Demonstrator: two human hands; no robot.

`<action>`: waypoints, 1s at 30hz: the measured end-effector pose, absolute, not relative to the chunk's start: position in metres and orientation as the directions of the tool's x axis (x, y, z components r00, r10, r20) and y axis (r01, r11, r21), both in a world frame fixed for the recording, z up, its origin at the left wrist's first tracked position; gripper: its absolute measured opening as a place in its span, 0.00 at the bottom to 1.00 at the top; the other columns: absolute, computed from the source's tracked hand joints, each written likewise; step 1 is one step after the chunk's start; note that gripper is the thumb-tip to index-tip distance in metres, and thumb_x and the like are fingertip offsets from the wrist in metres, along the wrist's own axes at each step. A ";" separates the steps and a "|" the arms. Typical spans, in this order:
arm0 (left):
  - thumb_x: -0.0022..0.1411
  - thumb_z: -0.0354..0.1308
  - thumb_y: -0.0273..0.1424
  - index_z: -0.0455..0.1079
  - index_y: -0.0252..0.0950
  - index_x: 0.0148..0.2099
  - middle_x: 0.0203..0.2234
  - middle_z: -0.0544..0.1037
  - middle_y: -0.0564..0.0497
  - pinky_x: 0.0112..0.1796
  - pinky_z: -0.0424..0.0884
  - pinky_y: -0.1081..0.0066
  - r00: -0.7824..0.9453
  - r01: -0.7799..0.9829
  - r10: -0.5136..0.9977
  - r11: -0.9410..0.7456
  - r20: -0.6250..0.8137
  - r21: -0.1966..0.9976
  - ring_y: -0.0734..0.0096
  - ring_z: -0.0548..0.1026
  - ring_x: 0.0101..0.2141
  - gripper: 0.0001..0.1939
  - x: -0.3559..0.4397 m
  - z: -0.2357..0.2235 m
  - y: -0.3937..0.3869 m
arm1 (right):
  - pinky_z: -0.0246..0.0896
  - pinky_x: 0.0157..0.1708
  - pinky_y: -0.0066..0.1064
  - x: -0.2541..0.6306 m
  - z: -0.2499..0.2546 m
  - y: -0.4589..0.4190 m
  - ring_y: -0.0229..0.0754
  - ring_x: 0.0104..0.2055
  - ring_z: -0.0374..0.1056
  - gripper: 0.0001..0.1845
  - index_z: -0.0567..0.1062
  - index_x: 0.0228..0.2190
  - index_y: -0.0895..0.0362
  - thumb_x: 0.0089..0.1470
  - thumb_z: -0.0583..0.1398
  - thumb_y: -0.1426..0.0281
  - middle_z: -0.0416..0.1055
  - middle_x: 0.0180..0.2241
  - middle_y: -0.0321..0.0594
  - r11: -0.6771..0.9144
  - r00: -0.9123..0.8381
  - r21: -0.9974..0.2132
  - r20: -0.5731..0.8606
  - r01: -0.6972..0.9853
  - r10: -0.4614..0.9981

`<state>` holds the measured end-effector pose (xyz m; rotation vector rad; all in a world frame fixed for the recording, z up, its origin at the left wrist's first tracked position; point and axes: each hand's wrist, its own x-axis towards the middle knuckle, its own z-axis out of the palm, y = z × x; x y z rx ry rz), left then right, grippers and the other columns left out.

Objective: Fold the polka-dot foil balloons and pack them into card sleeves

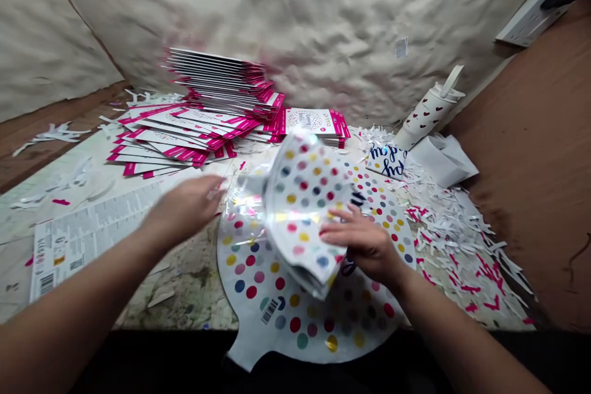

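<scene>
A flat foil balloon (295, 345) with coloured dots, a barcode and a neck at the lower left lies at the table's front edge. Above it is a folded dotted foil balloon (300, 197), tilted and blurred by motion. My right hand (367, 243) grips its right side, fingers over the front, thumb hidden. Left of the balloons, my left hand (189, 206) is raised with bent fingers near a shiny clear part; motion blur hides whether it holds anything.
Pink-edged printed cards (221, 86) are stacked at the back, with a smaller pile (314, 123) beside them. A printed sheet (69, 246) lies left. Paper shreds (452, 234), a folded piece with blue lettering (386, 160) and a heart-patterned tumbler (427, 114) are at right.
</scene>
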<state>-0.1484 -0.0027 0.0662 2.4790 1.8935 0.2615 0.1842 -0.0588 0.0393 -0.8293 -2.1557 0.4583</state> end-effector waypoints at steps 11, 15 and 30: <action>0.65 0.41 0.37 0.50 0.33 0.63 0.61 0.54 0.42 0.58 0.47 0.56 0.939 0.339 0.345 -0.925 0.006 0.172 0.58 0.49 0.61 0.27 -0.001 0.008 0.004 | 0.50 0.57 0.43 0.205 -0.007 -0.087 0.42 0.56 0.59 0.18 0.72 0.46 0.55 0.55 0.53 0.76 0.71 0.47 0.45 0.755 -0.724 -0.509 0.319 0.413 0.612; 0.65 0.39 0.44 0.43 0.35 0.65 0.63 0.45 0.43 0.59 0.39 0.55 0.923 0.385 0.381 -0.896 -0.061 0.221 0.59 0.42 0.62 0.31 0.007 -0.001 0.002 | 0.55 0.54 0.38 0.212 -0.005 -0.108 0.41 0.53 0.64 0.16 0.71 0.45 0.56 0.56 0.52 0.76 0.72 0.47 0.46 0.753 -0.714 -0.531 0.342 0.389 0.610; 0.66 0.39 0.40 0.53 0.29 0.62 0.60 0.56 0.40 0.57 0.51 0.57 0.731 0.654 0.676 -0.734 0.097 0.185 0.56 0.51 0.60 0.28 -0.049 0.036 -0.036 | 0.66 0.23 0.29 0.199 0.019 -0.043 0.34 0.16 0.63 0.09 0.64 0.25 0.57 0.56 0.52 0.68 0.62 0.16 0.32 -0.661 0.037 -0.742 -0.662 0.113 0.749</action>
